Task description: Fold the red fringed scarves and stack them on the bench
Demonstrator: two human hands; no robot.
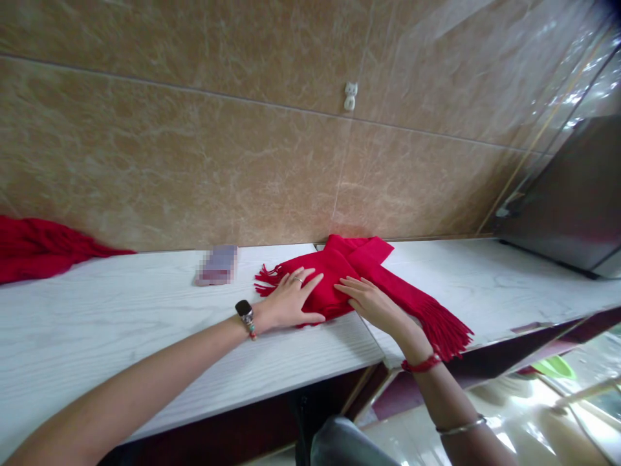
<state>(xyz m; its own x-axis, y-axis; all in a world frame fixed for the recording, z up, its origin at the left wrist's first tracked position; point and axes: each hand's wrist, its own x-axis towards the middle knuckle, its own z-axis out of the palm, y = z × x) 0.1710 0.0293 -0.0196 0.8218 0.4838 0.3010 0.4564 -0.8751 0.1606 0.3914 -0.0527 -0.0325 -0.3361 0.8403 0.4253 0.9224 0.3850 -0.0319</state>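
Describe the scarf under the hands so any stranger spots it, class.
Along the brown wall runs a white tabletop. There, under the left hand and right hand, lies a folded red scarf. Unlike the red cloth at far left, it shows two fringed ends.

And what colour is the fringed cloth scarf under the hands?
The scarf is plain red throughout, best seen in the head view.

1. We look from the wearer's head, forward and down, over a white wood-grain tabletop [145, 323] toward a marbled tile wall [218, 162].
2. We are near: the left hand [294, 301] and right hand [376, 304] lie just below mid-frame.
3. We see the tabletop's front edge slant upward to the right across the view.
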